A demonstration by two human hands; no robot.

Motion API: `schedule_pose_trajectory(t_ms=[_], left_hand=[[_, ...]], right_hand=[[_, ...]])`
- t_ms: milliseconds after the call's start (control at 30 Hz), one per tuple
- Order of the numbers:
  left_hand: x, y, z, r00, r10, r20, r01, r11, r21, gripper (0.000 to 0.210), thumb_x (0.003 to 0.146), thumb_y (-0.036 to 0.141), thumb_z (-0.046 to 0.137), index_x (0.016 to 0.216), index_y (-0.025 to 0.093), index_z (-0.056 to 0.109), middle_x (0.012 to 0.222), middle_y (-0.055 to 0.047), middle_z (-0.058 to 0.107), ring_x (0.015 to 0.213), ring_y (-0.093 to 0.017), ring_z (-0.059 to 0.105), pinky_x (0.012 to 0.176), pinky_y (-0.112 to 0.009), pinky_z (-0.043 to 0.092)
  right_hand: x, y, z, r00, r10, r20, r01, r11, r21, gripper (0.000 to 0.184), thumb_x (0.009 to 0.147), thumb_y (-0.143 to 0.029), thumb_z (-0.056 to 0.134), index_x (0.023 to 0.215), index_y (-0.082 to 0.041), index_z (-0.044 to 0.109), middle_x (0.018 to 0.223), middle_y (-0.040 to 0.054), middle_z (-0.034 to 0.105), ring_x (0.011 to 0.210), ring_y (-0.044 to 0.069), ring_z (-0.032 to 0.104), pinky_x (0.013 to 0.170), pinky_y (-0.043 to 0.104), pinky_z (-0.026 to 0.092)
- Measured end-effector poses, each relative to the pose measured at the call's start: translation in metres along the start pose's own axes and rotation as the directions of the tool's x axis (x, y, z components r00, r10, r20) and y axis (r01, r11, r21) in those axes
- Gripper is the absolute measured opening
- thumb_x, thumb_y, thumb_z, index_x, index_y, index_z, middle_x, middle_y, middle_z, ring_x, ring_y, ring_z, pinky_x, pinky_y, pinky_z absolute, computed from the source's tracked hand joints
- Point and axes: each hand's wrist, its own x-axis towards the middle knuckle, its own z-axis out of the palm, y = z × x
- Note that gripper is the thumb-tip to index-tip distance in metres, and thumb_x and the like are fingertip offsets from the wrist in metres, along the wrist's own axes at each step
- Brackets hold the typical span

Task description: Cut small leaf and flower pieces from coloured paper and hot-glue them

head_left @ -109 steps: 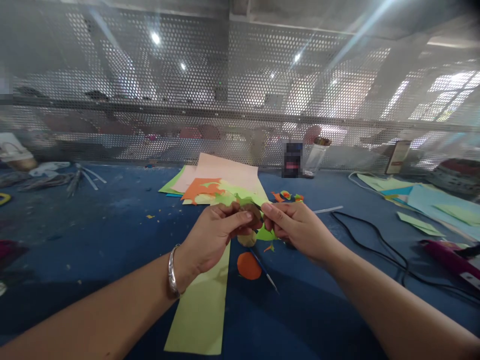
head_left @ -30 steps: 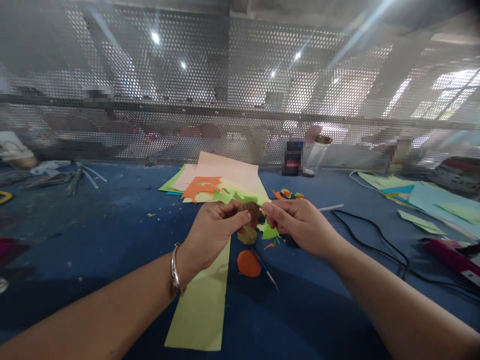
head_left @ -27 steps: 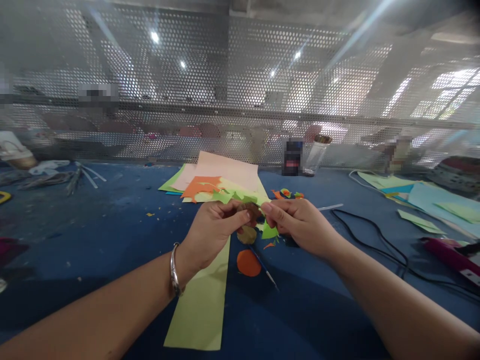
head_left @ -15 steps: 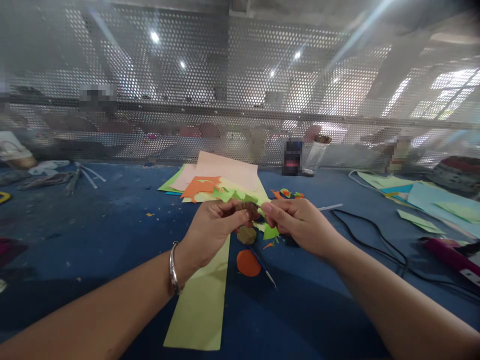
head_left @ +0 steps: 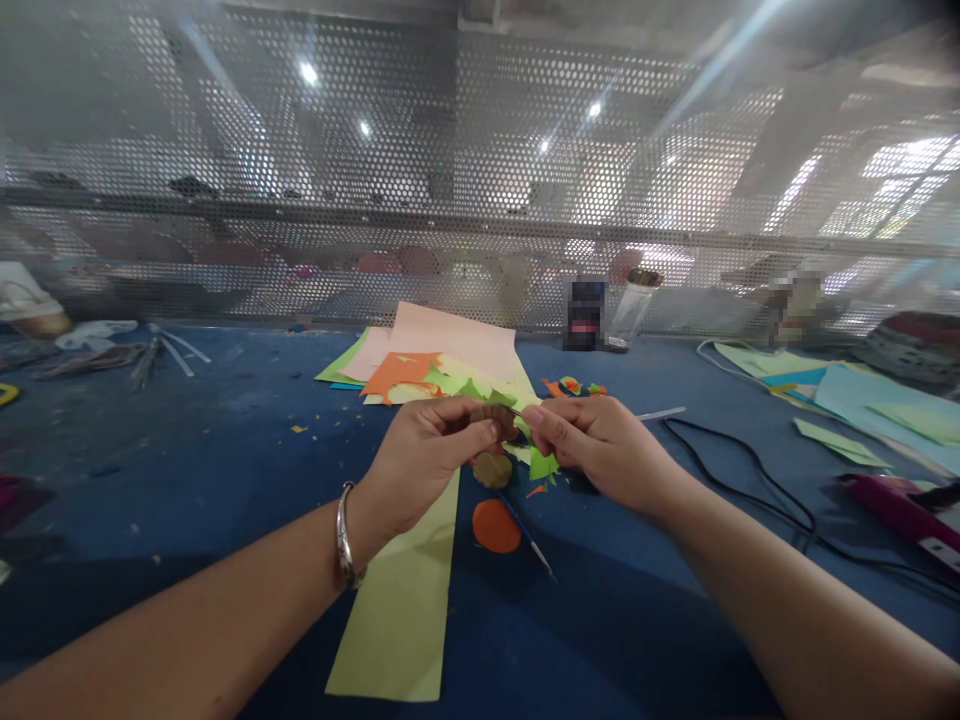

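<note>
Between the thumb and fingers of my left hand (head_left: 416, 460) is a small brown lump-like piece (head_left: 493, 414), partly covered by the fingertips. My right hand (head_left: 592, 440) pinches a thin dark stick-like tool (head_left: 517, 411), whose tip meets the brown piece; its other end is hidden in the fist. Just below the hands lie a tan scalloped disc (head_left: 493, 471), an orange paper circle (head_left: 496, 527) and a slim blue-handled tool (head_left: 531, 538). A long yellow-green paper strip (head_left: 397, 620) stretches under my left wrist. Green paper scraps (head_left: 543, 463) lie behind the fingers.
Coloured paper sheets (head_left: 457, 340) are stacked behind my hands on the blue table (head_left: 585, 640). A clear jar (head_left: 632, 315) stands near the perforated metal screen (head_left: 420, 180). To the right are a black cable (head_left: 742, 440), a magenta device (head_left: 892, 510) and blue paper (head_left: 885, 400).
Both hands keep almost the same position and grip. The brown piece and the thin tool show no clear movement.
</note>
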Motion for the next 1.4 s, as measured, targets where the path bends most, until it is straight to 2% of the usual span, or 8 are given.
schedule_pose_trajectory(t_ms=[333, 467, 733, 867, 1233, 1400], left_hand=[[-0.0001, 0.001, -0.0011, 1.0, 0.005, 0.003, -0.005, 1.0, 0.009, 0.008, 0.081, 0.025, 0.073, 0.082, 0.02, 0.079, 0.074, -0.001, 0.069, 0.068, -0.012, 0.056, 0.064, -0.025, 0.044], [0.0002, 0.0015, -0.0013, 0.999, 0.001, 0.037, 0.0, 1.0, -0.008, 0.008, 0.081, 0.023, 0.072, 0.081, 0.021, 0.079, 0.073, 0.0, 0.068, 0.067, -0.011, 0.053, 0.063, -0.024, 0.042], [0.0018, -0.0011, -0.0055, 0.999, -0.002, 0.042, 0.002, 1.0, 0.012, 0.01, 0.081, 0.019, 0.07, 0.079, 0.021, 0.079, 0.072, 0.002, 0.068, 0.066, -0.01, 0.049, 0.064, -0.024, 0.038], [0.0017, -0.0001, -0.0052, 0.998, -0.022, 0.056, 0.022, 1.0, 0.007, 0.011, 0.08, 0.019, 0.069, 0.075, 0.021, 0.078, 0.072, 0.001, 0.068, 0.066, -0.011, 0.049, 0.066, -0.025, 0.039], [0.003, 0.0003, -0.0049, 0.989, -0.102, 0.111, 0.107, 0.994, -0.039, 0.009, 0.076, 0.018, 0.069, 0.075, 0.018, 0.077, 0.071, 0.002, 0.065, 0.065, -0.009, 0.047, 0.062, -0.022, 0.034], [0.0037, 0.001, -0.0046, 0.987, -0.112, 0.113, 0.119, 0.991, -0.057, 0.007, 0.074, 0.017, 0.07, 0.072, 0.017, 0.077, 0.068, 0.002, 0.065, 0.064, -0.009, 0.046, 0.062, -0.023, 0.035]], right_hand=[[-0.0007, 0.0, 0.0003, 1.0, -0.007, -0.005, 0.007, 1.0, -0.009, 0.053, 0.098, -0.063, 0.049, 0.067, -0.02, 0.052, 0.054, -0.0069, 0.029, 0.048, 0.009, 0.025, 0.047, 0.027, 0.019], [-0.0009, -0.0006, 0.0001, 1.0, -0.009, 0.0, 0.009, 1.0, -0.022, 0.053, 0.098, -0.063, 0.048, 0.068, -0.02, 0.053, 0.053, -0.0071, 0.028, 0.048, 0.009, 0.025, 0.047, 0.027, 0.019], [-0.0018, -0.0033, -0.0008, 0.999, -0.024, -0.033, 0.019, 0.988, -0.153, 0.055, 0.1, -0.063, 0.046, 0.065, -0.02, 0.048, 0.058, -0.0052, 0.034, 0.054, 0.01, 0.031, 0.053, 0.028, 0.024], [-0.0015, -0.0044, -0.0014, 0.999, -0.033, -0.03, 0.026, 0.977, -0.213, 0.056, 0.101, -0.063, 0.045, 0.066, -0.019, 0.049, 0.06, -0.0042, 0.037, 0.057, 0.011, 0.034, 0.056, 0.029, 0.025], [-0.0011, -0.0009, -0.0009, 0.999, -0.038, -0.02, 0.032, 0.968, -0.249, 0.055, 0.1, -0.062, 0.045, 0.065, -0.02, 0.041, 0.063, -0.0034, 0.038, 0.06, 0.012, 0.035, 0.056, 0.029, 0.025], [-0.0009, -0.0006, -0.0008, 0.998, -0.054, -0.014, 0.049, 0.968, -0.246, 0.053, 0.101, -0.059, 0.046, 0.065, -0.02, 0.045, 0.064, -0.003, 0.042, 0.061, 0.012, 0.037, 0.058, 0.029, 0.026]])
